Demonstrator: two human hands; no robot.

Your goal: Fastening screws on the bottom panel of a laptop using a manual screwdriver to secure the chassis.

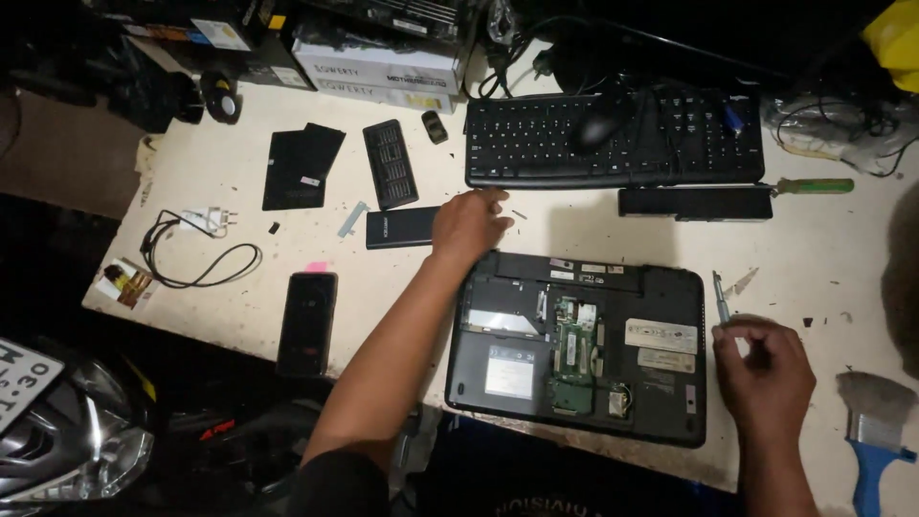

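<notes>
Right hand point(763, 369) gripping screwdriver point(720, 298), beside opened laptop point(578, 345)

Left hand point(469, 225) outstretched; right hand point(763, 369) fisted

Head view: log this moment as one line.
left hand: on table above laptop | right hand: holds screwdriver | laptop: upside down, bottom panel off
</notes>
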